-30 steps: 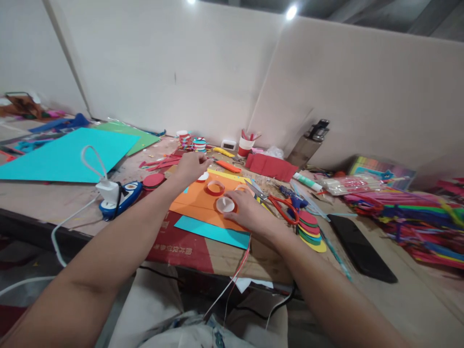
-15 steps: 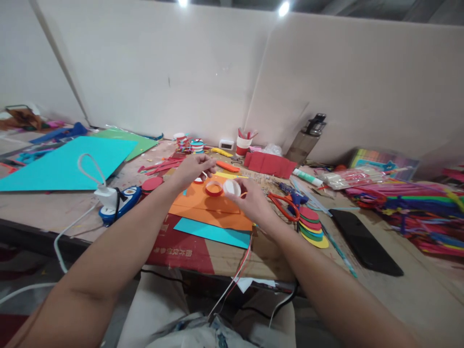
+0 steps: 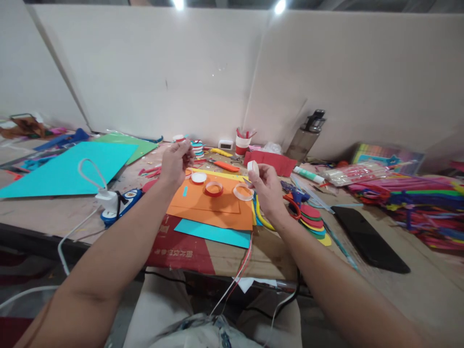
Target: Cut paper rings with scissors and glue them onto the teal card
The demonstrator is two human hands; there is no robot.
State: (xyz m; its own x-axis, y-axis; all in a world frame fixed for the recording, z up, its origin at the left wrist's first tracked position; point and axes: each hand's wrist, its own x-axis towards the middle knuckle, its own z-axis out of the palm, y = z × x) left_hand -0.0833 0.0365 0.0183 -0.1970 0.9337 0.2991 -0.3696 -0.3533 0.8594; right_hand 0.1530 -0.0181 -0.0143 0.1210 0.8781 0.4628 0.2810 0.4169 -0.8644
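My right hand (image 3: 266, 186) pinches a small white ring-like piece (image 3: 253, 168) above the right edge of the orange sheets (image 3: 224, 218). Raised over their left side is my left hand (image 3: 178, 162), its fingers pressed together; what they hold, if anything, is too small to make out. On the orange sheets lie a red ring (image 3: 214, 189), a white ring (image 3: 243, 192) and a white disc with a red rim (image 3: 199, 178). Another red-rimmed round piece is partly hidden by my left hand. A turquoise strip (image 3: 213, 234) lies at the front.
Behind the sheets are an orange cutter (image 3: 225, 166) and a paper cup (image 3: 242, 144). A bottle (image 3: 304, 137) leans on the wall. To the right lie coloured discs (image 3: 312, 223) and a phone (image 3: 369, 239); a plug with a cable (image 3: 108, 198) is on the left.
My left hand has moved left and up, uncovering the white disc. My right hand has moved right and lifted with a white piece, and a white ring now shows on the orange sheets.
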